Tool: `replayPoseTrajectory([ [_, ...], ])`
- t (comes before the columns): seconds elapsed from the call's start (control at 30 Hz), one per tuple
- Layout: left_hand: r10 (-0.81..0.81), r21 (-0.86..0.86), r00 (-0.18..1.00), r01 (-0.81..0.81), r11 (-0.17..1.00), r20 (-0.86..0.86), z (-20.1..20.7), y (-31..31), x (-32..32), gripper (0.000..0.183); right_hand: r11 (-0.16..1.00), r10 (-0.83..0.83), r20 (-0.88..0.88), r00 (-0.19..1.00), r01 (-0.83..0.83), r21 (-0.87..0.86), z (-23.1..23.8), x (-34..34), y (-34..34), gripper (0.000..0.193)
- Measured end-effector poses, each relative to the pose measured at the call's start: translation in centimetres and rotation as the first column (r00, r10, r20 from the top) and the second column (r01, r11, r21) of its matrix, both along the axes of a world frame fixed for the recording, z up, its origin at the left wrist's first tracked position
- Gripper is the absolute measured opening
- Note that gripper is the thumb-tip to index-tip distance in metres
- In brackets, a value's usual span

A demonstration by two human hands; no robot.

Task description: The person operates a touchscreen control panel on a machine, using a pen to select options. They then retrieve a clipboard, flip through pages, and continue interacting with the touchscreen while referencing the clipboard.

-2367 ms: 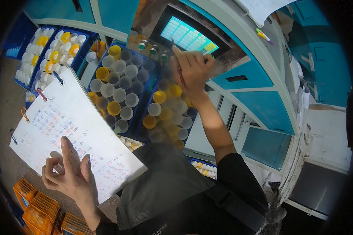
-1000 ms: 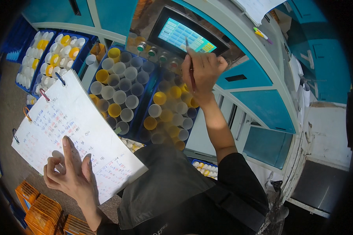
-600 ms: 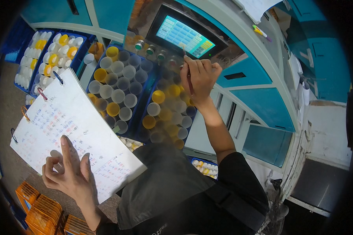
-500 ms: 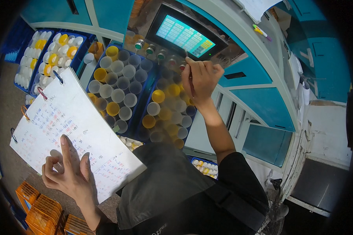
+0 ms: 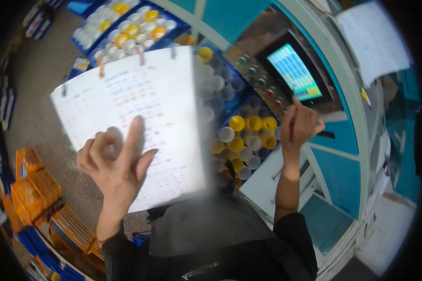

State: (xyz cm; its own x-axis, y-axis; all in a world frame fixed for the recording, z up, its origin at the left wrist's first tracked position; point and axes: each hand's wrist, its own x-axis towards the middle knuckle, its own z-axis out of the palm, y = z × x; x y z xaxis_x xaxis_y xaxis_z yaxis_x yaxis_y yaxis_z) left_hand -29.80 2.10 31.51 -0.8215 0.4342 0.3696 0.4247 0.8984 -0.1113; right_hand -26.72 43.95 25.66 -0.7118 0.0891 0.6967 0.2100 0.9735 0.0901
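Orange crates (image 5: pixel 35 185), yellow and white bobbins (image 5: pixel 241 136), pinned paper (image 5: pixel 373 40).

Factory floor, most likely a textile or spinning mill. Teal-panelled machine (image 5: pixel 333 168) with a lit touch screen (image 5: pixel 294 72) and a row of coloured push buttons (image 5: pixel 260 84) below it. Blue crates (image 5: pixel 126 28) packed with white and yellow tube cores (image 5: pixel 248 133) standing upright beside the machine. Orange plastic crates (image 5: pixel 33 187) stacked on a bare concrete floor (image 5: pixel 42 70). Paper sheets (image 5: pixel 375 37) pinned to the machine top.
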Motion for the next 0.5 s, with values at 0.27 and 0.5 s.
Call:
replayPoseTrajectory([
  [0.27, 0.002, 0.045, 1.000, -0.002, 0.999, 0.008, 0.14, 0.36, 0.25, 0.068, 0.998, 0.047, -0.028, 0.999, -0.048, -0.035, -0.48, -0.75, 0.31, 0.020],
  [0.5, -0.014, 0.065, 1.000, 0.016, 0.998, -0.028, 0.12, 0.37, -0.02, 0.059, 1.000, 0.026, -0.030, 0.999, -0.026, -0.010, -0.10, -1.08, -0.16, 0.023],
])
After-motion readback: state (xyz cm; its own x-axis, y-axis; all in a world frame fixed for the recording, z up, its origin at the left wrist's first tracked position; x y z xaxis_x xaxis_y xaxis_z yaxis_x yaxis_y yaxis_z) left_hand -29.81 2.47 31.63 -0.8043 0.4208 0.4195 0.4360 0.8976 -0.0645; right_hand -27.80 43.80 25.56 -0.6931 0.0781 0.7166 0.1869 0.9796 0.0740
